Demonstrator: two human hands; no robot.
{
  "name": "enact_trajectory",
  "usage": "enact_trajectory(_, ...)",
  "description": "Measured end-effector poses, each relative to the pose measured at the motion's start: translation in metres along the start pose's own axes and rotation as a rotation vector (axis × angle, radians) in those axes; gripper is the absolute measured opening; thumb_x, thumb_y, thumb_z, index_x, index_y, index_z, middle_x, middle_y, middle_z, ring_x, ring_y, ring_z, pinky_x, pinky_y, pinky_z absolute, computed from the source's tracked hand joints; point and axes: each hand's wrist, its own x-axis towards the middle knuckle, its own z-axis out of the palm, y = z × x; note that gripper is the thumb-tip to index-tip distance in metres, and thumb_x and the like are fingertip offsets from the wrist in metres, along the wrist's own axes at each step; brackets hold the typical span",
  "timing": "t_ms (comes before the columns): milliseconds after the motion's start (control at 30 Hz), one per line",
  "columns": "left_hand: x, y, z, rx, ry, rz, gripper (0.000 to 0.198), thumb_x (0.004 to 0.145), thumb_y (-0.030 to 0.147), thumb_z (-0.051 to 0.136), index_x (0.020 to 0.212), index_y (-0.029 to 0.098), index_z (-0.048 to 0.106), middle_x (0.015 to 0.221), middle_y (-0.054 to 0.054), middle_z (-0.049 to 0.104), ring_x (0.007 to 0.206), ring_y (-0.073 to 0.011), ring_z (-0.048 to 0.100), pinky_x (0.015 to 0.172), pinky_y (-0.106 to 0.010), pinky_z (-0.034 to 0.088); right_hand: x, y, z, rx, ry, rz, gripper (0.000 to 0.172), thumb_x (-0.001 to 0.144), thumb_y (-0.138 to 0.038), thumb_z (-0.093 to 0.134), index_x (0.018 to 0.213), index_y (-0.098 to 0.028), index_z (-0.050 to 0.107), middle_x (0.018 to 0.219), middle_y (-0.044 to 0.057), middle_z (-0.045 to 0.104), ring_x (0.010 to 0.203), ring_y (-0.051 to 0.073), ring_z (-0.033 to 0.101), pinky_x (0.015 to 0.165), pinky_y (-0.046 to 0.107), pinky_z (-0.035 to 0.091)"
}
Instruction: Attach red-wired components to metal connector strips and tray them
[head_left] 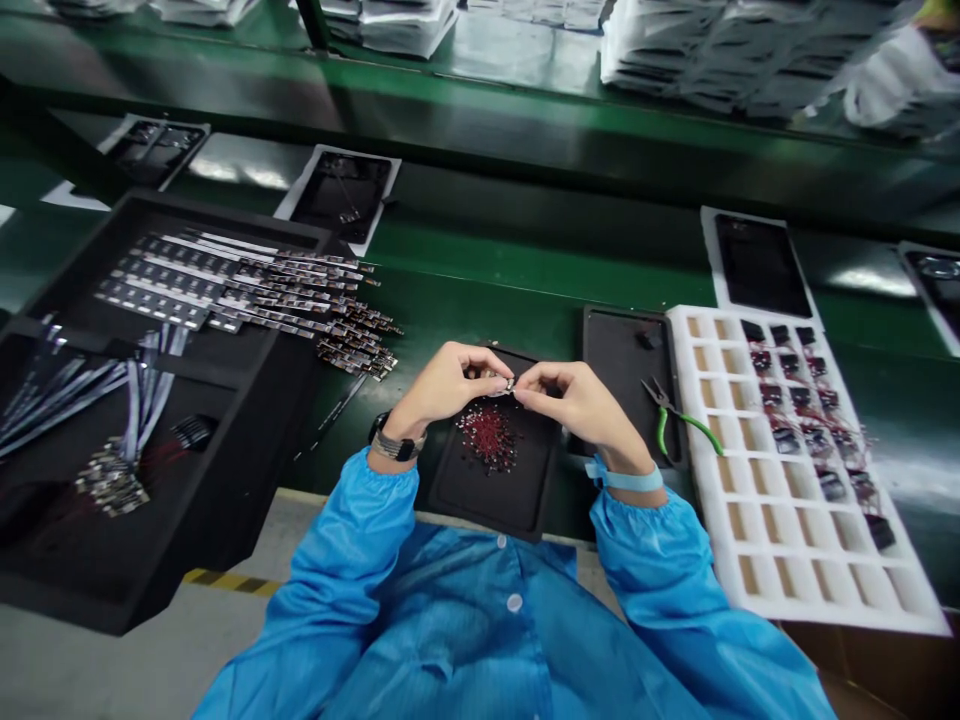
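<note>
One tiny component (pixel 510 384) is pinched by left grip (pixel 444 385) and right grip (pixel 586 405), both narrow; judged light, fragile, best held by edges.

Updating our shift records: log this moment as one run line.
left hand: pinching small metal part | right hand: pinching same part | below: pile of red-wired parts on black tray | nearby: green-handled pliers

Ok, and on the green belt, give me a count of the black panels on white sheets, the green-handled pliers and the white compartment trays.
black panels on white sheets: 4
green-handled pliers: 1
white compartment trays: 1
Total: 6
</note>
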Motion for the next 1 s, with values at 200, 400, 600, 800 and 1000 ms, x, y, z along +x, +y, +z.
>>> enact_trajectory(200, -0.0006, -0.0006, 0.0004, 0.016, -0.036, -0.017, 0.016, 0.079, 0.027, 0.081, 0.089, 0.015, 0.084, 0.068, -0.003, 0.069, 0.063, -0.0137, 0.054, 0.063, -0.028, 0.038, 0.0013, 0.0044, 0.0003, -0.006, -0.013, 0.018, 0.024, 0.089, -0.04, 0.076, 0.087, -0.017, 0.079, 0.075, 0.003, 0.07, 0.068, 0.015, 0.057, 0.065, 0.028, 0.044)
enact_trajectory(400, -0.0004, 0.0012, 0.0006, 0.049, -0.055, -0.009, 0.015, 0.079, 0.027, 0.08, 0.087, 0.016, 0.084, 0.069, -0.003, 0.072, 0.062, -0.0137, 0.054, 0.061, -0.027, 0.037, 0.0028, 0.0068, 0.0002, 0.008, -0.052, 0.066, 0.027, 0.086, -0.043, 0.077, 0.086, -0.016, 0.079, 0.074, 0.003, 0.072, 0.065, 0.015, 0.06, 0.061, 0.028, 0.044)
enact_trajectory(600, -0.0003, 0.0037, 0.0007, 0.061, -0.072, 0.004, 0.01, 0.079, 0.024, 0.078, 0.084, 0.017, 0.084, 0.068, -0.003, 0.073, 0.061, -0.0139, 0.056, 0.061, -0.027, 0.04, 0.0037, 0.0065, 0.0011, 0.066, -0.077, 0.132, 0.026, 0.083, -0.042, 0.079, 0.084, -0.016, 0.078, 0.069, 0.004, 0.073, 0.063, 0.016, 0.063, 0.062, 0.028, 0.048)
enact_trajectory(800, 0.0001, -0.0027, 0.002, 0.078, -0.079, -0.011, 0.009, 0.08, 0.022, 0.078, 0.084, 0.016, 0.084, 0.075, -0.005, 0.077, 0.067, -0.0159, 0.063, 0.066, -0.028, 0.043, 0.0046, 0.0066, 0.0043, 0.086, -0.082, 0.152, 0.025, 0.083, -0.041, 0.078, 0.082, -0.016, 0.077, 0.068, 0.004, 0.073, 0.062, 0.016, 0.065, 0.062, 0.028, 0.048)
enact_trajectory(1000, -0.001, -0.0037, 0.0033, 0.134, -0.065, 0.0, 0.008, 0.082, 0.018, 0.076, 0.084, 0.016, 0.083, 0.073, -0.004, 0.075, 0.066, -0.0149, 0.061, 0.065, -0.028, 0.042, 0.0054, 0.0077, 0.0069, 0.075, -0.068, 0.168, 0.023, 0.082, -0.039, 0.078, 0.08, -0.016, 0.076, 0.066, 0.004, 0.072, 0.061, 0.016, 0.065, 0.061, 0.028, 0.048)
